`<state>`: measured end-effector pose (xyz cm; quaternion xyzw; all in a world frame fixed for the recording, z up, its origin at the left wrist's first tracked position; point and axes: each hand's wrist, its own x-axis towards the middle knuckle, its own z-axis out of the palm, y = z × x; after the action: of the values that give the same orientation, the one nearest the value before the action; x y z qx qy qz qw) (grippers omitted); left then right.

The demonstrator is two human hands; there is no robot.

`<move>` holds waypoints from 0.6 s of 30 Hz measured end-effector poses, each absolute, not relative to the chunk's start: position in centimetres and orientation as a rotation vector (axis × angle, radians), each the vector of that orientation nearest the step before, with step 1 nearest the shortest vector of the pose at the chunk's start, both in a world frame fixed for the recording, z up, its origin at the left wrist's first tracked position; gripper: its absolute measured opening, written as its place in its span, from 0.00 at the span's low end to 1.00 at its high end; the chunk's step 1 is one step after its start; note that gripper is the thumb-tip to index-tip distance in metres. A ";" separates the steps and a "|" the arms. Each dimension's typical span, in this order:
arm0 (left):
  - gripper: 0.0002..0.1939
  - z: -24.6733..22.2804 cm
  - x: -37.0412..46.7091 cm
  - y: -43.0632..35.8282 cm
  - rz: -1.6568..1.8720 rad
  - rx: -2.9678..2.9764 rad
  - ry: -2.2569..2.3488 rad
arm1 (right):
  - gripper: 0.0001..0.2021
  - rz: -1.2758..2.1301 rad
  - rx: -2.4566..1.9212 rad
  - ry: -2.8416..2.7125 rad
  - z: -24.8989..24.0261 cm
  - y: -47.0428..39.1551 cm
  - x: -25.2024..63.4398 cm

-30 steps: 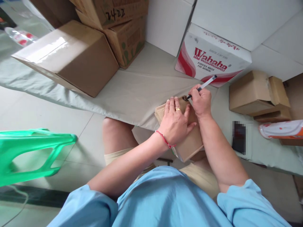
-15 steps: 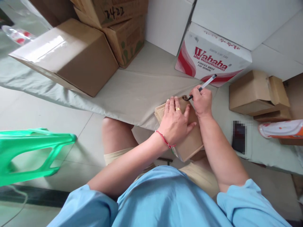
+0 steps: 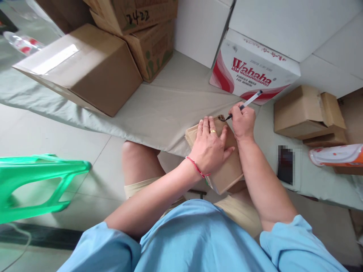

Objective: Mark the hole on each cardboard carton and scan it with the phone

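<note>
A small brown cardboard box (image 3: pixel 227 172) lies tilted across my lap and the edge of the cloth-covered surface. My left hand (image 3: pixel 211 145) rests flat on its top, fingers spread, with a ring and a red string bracelet. Closed around a pen (image 3: pixel 251 99) with a clear barrel and dark grip is my right hand (image 3: pixel 243 120). The pen's tip meets the far corner of the box, beside a dark scribbled or torn patch (image 3: pixel 221 118); I cannot tell which.
Cardboard boxes (image 3: pixel 99 71) stand at the back left, and a white-and-red Wahaha carton (image 3: pixel 252 70) at the back. To the right are smaller boxes (image 3: pixel 300 111), a blurred-out dark item (image 3: pixel 286 165) and an orange-white package (image 3: pixel 337 154). A green plastic stool (image 3: pixel 76 166) is at left.
My right hand and the pen have shifted very slightly to the right. The left hand and the box stay in place.
</note>
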<state>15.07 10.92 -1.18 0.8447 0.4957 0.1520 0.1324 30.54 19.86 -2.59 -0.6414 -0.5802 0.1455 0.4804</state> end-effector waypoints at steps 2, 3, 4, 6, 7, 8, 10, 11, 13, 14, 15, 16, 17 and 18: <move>0.38 -1.1 15.1 10.9 0.446 2.449 1.436 | 0.15 0.336 -1.562 -1.418 -2.5 19.8 30.5; 0.38 -1.1 15.1 10.9 0.444 2.447 1.435 | 0.14 0.316 -1.563 -1.414 -2.5 19.8 30.5; 0.38 -1.1 15.1 10.9 0.438 2.443 1.436 | 0.14 0.302 -1.565 -1.410 -2.5 19.8 30.6; 0.38 -1.0 15.0 10.9 0.433 2.438 1.435 | 0.15 0.299 -1.575 -1.414 -2.6 19.8 30.6; 0.39 -1.0 15.0 10.9 0.438 2.437 1.434 | 0.15 0.298 -1.581 -1.419 -2.7 19.9 30.7; 0.38 -1.0 15.0 10.9 0.451 2.437 1.431 | 0.15 0.288 -1.586 -1.419 -2.7 20.0 30.7; 0.37 -1.3 14.9 10.9 0.507 2.441 1.423 | 0.15 0.245 -1.577 -1.383 -2.7 20.0 30.6; 0.35 -1.5 14.9 10.9 0.551 2.443 1.417 | 0.15 0.221 -1.551 -1.352 -2.5 19.9 30.6; 0.28 -2.1 14.6 11.1 0.683 2.448 1.387 | 0.13 0.213 -1.461 -1.301 -1.7 19.2 30.7; 0.24 -2.5 14.4 11.2 0.774 2.443 1.357 | 0.13 0.231 -1.412 -1.286 -1.1 18.5 30.9; 0.19 -2.9 14.1 11.3 0.877 2.431 1.322 | 0.12 0.252 -1.371 -1.282 -0.6 17.4 31.3; 0.16 -3.4 13.7 11.5 0.989 2.408 1.290 | 0.13 0.265 -1.350 -1.280 -0.1 16.1 31.9; 0.13 -3.8 13.2 11.6 1.107 2.378 1.268 | 0.14 0.271 -1.354 -1.279 0.3 14.5 32.7; 0.12 -4.2 12.6 11.7 1.223 2.340 1.262 | 0.15 0.263 -1.382 -1.275 0.4 12.7 33.6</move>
<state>12.63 11.70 -4.23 0.7949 0.4287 0.4156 0.1073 33.60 12.67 0.43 -0.5917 -0.5460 0.1126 0.5823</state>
